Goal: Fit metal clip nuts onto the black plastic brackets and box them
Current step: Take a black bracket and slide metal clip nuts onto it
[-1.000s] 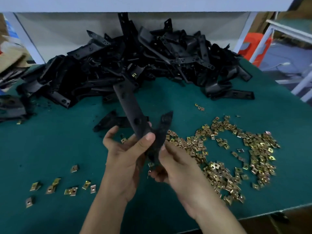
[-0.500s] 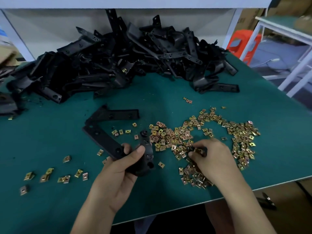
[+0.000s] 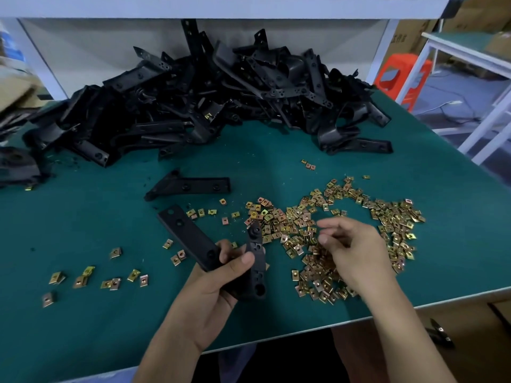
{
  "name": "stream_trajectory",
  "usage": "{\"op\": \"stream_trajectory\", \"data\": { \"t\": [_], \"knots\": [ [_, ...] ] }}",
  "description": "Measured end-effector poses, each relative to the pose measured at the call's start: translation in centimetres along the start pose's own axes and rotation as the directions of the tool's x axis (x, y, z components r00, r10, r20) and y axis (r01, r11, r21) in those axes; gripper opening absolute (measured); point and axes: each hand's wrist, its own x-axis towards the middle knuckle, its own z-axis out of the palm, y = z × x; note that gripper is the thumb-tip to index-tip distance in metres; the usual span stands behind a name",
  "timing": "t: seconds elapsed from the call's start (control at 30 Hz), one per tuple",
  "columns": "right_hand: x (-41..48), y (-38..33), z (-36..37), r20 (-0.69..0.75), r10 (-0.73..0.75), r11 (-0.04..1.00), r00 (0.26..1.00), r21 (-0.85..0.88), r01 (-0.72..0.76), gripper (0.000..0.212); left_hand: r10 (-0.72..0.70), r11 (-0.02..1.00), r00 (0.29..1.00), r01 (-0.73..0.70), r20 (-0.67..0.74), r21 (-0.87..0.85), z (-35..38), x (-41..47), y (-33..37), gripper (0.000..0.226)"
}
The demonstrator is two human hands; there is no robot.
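Head view: left hand (image 3: 218,288) grips bracket (image 3: 190,239); box (image 3: 409,31) print illegible.

Single head-worn wide-angle view; looks forward and down, close over green table (image 3: 83,217) near edge; shelf frame (image 3: 221,6) at top.

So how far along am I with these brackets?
Early on, it seems. Done: little shows; one piece in the back pile carries a gold clip, and no filled box is in view. In hand: your left hand grips a bracket while your right hand hovers over the clip nuts; whether it pinches one I can't tell. Left: that pile and a loose bracket on the mat.
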Motion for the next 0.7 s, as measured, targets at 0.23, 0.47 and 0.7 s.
{"op": "stream_trajectory", "data": {
  "t": [0.23, 0.47, 0.7],
  "knots": [
    [-2.1, -1.1, 0.1, 0.21, 0.045, 0.894, 0.977, 0.427, -0.133, 0.013, -0.006, 0.994, 1.0, 0.006, -0.001, -0.107, 0.4, 0.1, -0.9, 0.033],
    [-4.5, -2.8, 2.7, 0.399, -0.039, 0.752, 0.916, 0.615, -0.236, 0.02, -0.028, 0.999, 0.999, 0.029, 0.045, -0.025, 0.4, 0.1, -1.1, 0.033],
    [-4.5, -3.4, 3.2, 0.394, 0.014, 0.671, 0.919, 0.678, -0.3, 0.024, -0.012, 0.999, 0.998, 0.015, 0.063, -0.045, 0.2, 0.0, -1.2, 0.038]
  ]
}}
